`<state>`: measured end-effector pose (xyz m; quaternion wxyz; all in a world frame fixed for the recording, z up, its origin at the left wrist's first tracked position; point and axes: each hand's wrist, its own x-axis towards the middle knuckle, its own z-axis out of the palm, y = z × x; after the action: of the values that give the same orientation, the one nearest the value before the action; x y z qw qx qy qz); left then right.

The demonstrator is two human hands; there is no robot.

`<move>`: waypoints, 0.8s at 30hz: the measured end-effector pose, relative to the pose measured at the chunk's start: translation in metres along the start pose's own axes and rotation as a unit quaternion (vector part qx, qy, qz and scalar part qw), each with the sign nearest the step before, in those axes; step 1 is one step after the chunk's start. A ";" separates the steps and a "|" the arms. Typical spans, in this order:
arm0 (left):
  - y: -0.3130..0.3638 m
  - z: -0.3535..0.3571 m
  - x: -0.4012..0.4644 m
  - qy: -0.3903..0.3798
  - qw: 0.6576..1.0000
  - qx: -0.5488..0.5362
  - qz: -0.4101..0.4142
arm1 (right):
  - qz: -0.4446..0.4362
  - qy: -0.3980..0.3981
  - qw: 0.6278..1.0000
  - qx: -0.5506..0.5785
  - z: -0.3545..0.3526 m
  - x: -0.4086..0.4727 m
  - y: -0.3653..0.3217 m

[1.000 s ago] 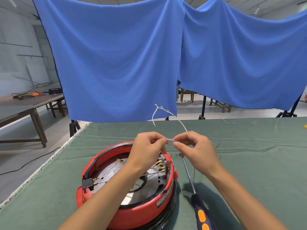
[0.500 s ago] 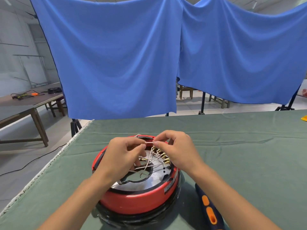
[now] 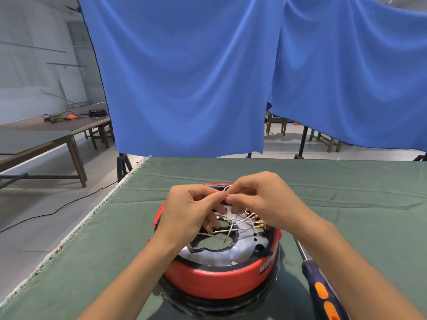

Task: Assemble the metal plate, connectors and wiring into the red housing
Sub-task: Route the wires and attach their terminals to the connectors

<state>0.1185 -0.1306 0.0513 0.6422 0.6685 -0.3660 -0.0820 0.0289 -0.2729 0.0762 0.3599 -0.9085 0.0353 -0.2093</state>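
The metal plate [image 3: 233, 252] already sits in the red housing [image 3: 217, 279] on the bench [image 3: 346, 204], brass connectors [image 3: 255, 221] at its right edge. Both grips, left hand [image 3: 191, 209] and right hand [image 3: 261, 199], pinch a white wire [image 3: 228, 229] over the far rim; routing looks unfinished

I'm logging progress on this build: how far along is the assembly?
Done: metal plate sits in the red housing, connectors at its right edge. In hand: left hand and right hand pinch a white wire. Left: loose wires crossing the plate; screwdriver lies unused.
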 end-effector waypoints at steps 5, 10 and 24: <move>0.003 -0.003 0.002 -0.092 0.984 -0.121 -0.090 | -0.002 0.002 1.000 0.024 -0.003 -0.001 0.008; 0.001 -0.004 0.005 -0.113 0.976 -0.149 -0.115 | 0.008 -0.001 0.999 0.041 -0.004 -0.003 0.007; 0.008 -0.017 0.004 -0.038 0.994 0.092 0.037 | -0.014 0.030 0.999 0.032 0.007 0.001 0.002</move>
<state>0.1280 -0.1188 0.0627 0.5659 0.7071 -0.4210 -0.0496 0.0328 -0.2700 0.0711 0.3849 -0.8902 0.0261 -0.2422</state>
